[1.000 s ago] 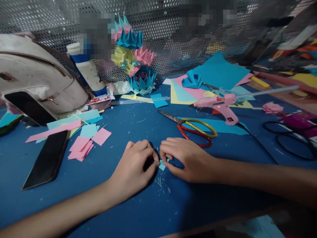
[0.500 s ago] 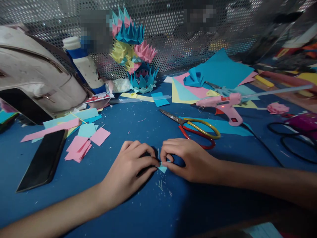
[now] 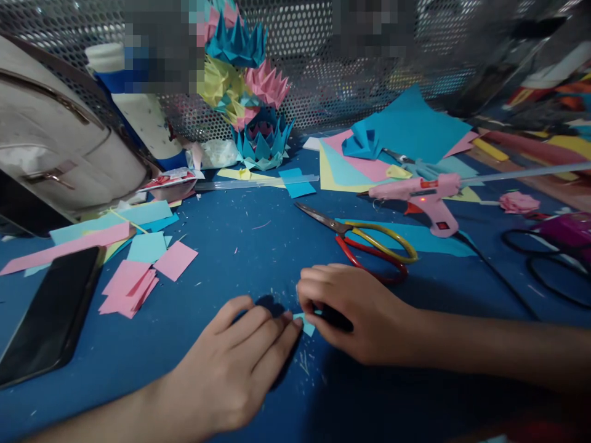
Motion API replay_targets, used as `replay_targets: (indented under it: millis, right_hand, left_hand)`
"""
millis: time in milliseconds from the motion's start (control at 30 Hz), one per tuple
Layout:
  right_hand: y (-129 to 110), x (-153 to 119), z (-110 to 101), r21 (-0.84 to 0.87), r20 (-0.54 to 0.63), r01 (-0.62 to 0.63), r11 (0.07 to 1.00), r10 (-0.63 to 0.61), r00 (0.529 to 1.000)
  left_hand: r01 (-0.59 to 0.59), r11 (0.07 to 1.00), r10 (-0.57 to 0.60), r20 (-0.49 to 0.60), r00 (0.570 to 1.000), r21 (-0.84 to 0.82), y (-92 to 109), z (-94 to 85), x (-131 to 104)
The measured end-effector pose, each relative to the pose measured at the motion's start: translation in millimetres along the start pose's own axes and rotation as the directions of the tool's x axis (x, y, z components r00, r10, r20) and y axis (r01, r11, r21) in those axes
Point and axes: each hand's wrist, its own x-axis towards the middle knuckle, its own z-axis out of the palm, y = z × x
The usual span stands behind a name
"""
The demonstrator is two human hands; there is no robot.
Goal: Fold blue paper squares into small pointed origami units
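A small piece of light blue paper (image 3: 308,325) lies low over the blue table between my two hands. My left hand (image 3: 247,357) comes from the lower left, its fingers drawn together and the tips pressing the paper's left edge. From the right, my right hand (image 3: 357,317) pinches the paper's upper right part between thumb and curled fingers. The fingers cover much of the paper, so its folds are hard to make out. Just beyond my right hand rest scissors (image 3: 344,227) with one yellow and one red handle.
A pink glue gun (image 3: 425,194) stands at the right, its cord trailing toward me. Pink paper squares (image 3: 132,286) and a phone (image 3: 58,307) lie at left. Behind are a bag (image 3: 60,135), a bottle (image 3: 145,117), folded paper flowers (image 3: 263,141) and blue paper sheets (image 3: 415,129).
My left hand has turned flatter and lower, its fingers closer together at the paper. My right hand keeps its pinch. The view has shifted slightly, moving the left-side things outward.
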Motion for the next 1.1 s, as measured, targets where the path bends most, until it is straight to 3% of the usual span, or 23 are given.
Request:
replay_targets:
  millis: [500, 667, 867, 1100]
  right_hand:
    - [-1.6, -3.5, -0.4, -0.173, 0.043, 0.034, 0.984, -0.027, 0.999]
    - [12.3, -9.5, -0.7, -0.114, -0.073, 0.155, 0.981, -0.164, 0.984]
    - [19.0, -12.8, -7.9, -0.303, -0.108, 0.328, 0.895, -0.374, 0.921]
    - [14.8, -13.1, -19.7, -0.425, 0.065, 0.468, 0.775, -0.49, 0.869]
  left_hand:
    - [-0.018, 0.999, 0.017, 0.009, 1.0, 0.03, 0.0, 1.3, 3.9]
    - [-0.033, 0.997, 0.033, 0.001, 0.999, 0.066, -0.2, 1.4, 4.4]
    - [-0.038, 0.996, 0.037, 0.016, 0.999, 0.085, 0.2, 1.0, 4.3]
    - [-0.162, 0.973, 0.15, 0.081, 0.985, 0.167, 1.5, -7.3, 9.5]
